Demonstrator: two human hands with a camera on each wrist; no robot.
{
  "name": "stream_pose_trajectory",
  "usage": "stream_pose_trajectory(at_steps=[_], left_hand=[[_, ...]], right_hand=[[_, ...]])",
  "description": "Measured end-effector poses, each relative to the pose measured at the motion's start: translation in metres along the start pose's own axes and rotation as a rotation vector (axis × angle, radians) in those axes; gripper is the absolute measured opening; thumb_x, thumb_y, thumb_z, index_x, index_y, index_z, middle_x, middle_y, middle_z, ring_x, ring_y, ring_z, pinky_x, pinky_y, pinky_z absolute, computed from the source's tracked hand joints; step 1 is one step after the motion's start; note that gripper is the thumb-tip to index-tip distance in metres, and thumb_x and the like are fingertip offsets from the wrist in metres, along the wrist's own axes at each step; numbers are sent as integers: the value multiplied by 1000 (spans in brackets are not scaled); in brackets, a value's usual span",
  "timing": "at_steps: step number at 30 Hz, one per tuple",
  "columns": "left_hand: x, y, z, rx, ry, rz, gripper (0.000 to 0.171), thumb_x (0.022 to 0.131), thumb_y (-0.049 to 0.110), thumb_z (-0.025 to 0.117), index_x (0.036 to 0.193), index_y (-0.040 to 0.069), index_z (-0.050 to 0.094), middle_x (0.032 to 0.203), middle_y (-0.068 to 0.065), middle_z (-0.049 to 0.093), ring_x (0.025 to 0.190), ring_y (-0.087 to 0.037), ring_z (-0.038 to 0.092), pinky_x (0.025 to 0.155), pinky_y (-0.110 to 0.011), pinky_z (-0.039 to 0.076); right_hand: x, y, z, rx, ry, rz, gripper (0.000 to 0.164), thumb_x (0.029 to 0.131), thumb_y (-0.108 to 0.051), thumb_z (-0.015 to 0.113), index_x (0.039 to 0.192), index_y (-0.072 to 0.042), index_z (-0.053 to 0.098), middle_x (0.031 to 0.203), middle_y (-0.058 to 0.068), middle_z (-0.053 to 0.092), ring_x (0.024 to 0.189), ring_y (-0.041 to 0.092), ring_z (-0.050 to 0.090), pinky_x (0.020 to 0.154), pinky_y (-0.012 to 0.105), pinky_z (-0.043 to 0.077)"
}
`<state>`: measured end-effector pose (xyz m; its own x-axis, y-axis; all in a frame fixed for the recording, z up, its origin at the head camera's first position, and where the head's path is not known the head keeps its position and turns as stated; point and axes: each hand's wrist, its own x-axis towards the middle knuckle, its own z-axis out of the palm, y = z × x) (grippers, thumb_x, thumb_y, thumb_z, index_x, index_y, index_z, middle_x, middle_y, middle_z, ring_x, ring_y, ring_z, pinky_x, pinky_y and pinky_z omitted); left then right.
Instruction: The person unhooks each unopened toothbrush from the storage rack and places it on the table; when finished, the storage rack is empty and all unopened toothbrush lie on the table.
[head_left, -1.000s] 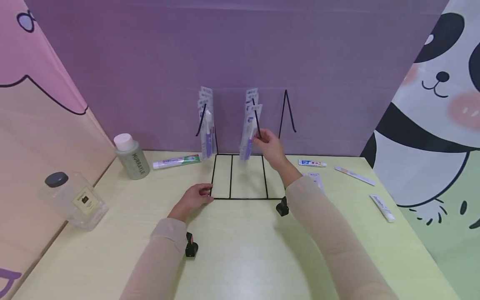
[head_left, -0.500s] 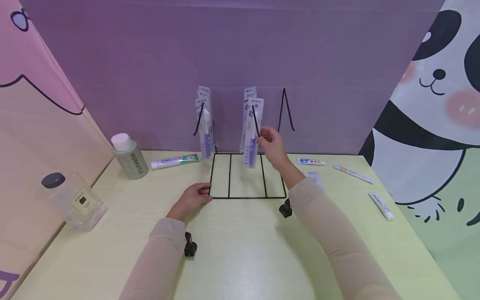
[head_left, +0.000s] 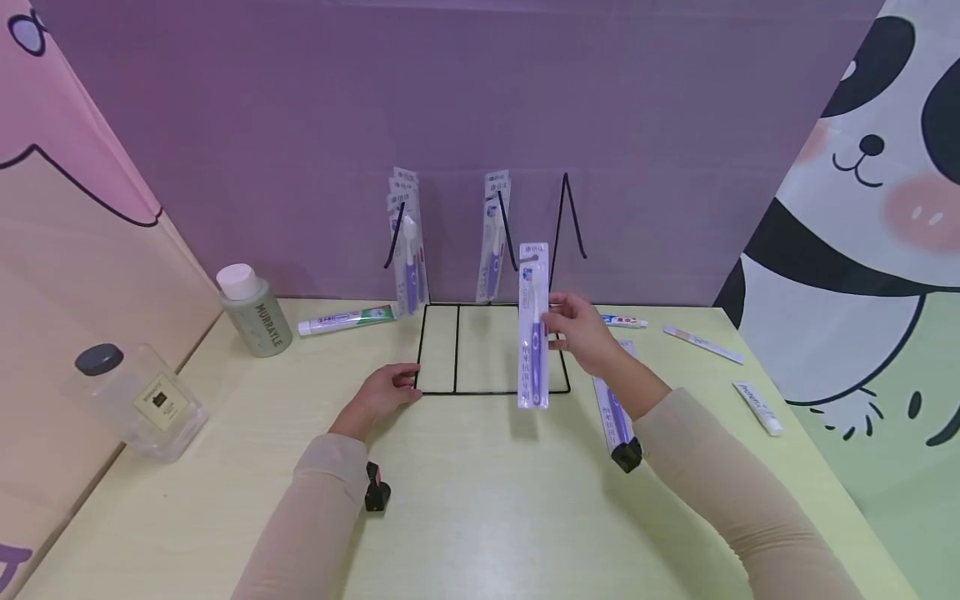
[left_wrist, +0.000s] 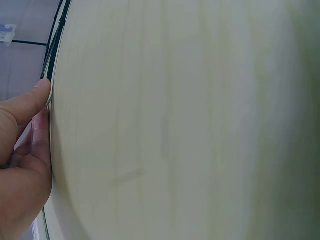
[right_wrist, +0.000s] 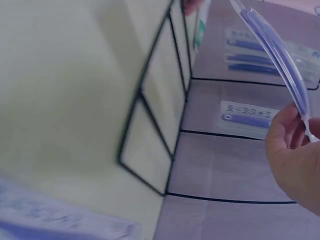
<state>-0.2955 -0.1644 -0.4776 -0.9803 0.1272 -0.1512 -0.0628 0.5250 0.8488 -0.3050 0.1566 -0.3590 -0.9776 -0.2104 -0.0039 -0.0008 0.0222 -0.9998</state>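
My right hand (head_left: 588,333) pinches a packaged toothbrush (head_left: 533,325) by its right edge, upright in front of the black wire display rack (head_left: 456,350). In the right wrist view the pack (right_wrist: 277,55) sits between thumb and fingers. One toothbrush pack (head_left: 491,242) hangs on the middle hook, and several packs (head_left: 408,250) hang on the left hook. The right hook (head_left: 558,225) carries nothing. My left hand (head_left: 378,400) holds the front left corner of the rack's base, thumb and fingers on the wire (left_wrist: 52,65).
Another toothbrush pack (head_left: 611,412) lies under my right forearm. Toothpaste tubes (head_left: 347,320), (head_left: 757,408) and a small tube (head_left: 626,322) lie around the rack, with a slim pack (head_left: 703,344) at right. A grey-green bottle (head_left: 266,321) and a clear bottle (head_left: 161,408) stand left.
My right hand has drawn the front toothbrush pack off the middle hook and brought it forward, down and to the right. My left hand keeps its place on the rack.
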Motion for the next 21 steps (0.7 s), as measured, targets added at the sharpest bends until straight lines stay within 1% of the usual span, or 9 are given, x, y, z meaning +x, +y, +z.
stream_pose_trajectory(at_steps=[2,6,8,11,16,19,21], left_hand=[[0,1,1,1,-7,-5,50,82,9,67,129,5,49,117,-12,53,107,-24,48,91,-37,37],[-1,3,1,-3,-10,-19,49,83,9,66,129,6,49,117,-13,53,108,-25,47,92,-37,36],[-3,3,-1,-2,-11,-20,50,83,9,66,129,5,48,117,-13,53,109,-25,47,93,-38,35],[-3,5,-2,1,-14,-10,50,83,9,66,129,5,48,117,-14,53,109,-26,47,93,-38,35],[-2,5,-2,5,-17,-3,50,82,8,67,128,4,49,115,-15,54,108,-26,47,92,-38,35],[-2,6,-1,1,-16,-15,50,82,9,67,128,4,49,116,-14,54,108,-26,47,92,-38,35],[-2,6,0,6,-18,-7,50,82,8,66,129,3,48,116,-15,54,108,-26,47,93,-38,35]], right_hand=[[-16,10,-7,-12,-21,74,36,91,-4,49,125,2,38,106,16,49,82,21,53,71,39,50],[-46,36,-18,-39,-74,195,41,90,-2,49,128,2,34,102,15,50,78,20,54,66,38,49],[-59,48,-20,-52,-91,252,43,89,-2,49,128,0,33,99,15,51,77,21,53,64,37,49],[-77,65,-20,-58,-90,328,43,88,-1,51,127,-4,34,95,14,51,75,22,53,61,35,49],[-100,84,-16,-66,-98,400,42,87,1,53,125,-3,36,91,13,49,71,22,52,58,36,49],[-108,89,-15,-84,-97,418,42,86,2,54,124,-2,37,89,13,47,69,22,52,57,35,49],[-111,91,-15,-105,-88,425,41,86,3,54,123,-1,37,88,13,48,68,22,53,55,35,50]])
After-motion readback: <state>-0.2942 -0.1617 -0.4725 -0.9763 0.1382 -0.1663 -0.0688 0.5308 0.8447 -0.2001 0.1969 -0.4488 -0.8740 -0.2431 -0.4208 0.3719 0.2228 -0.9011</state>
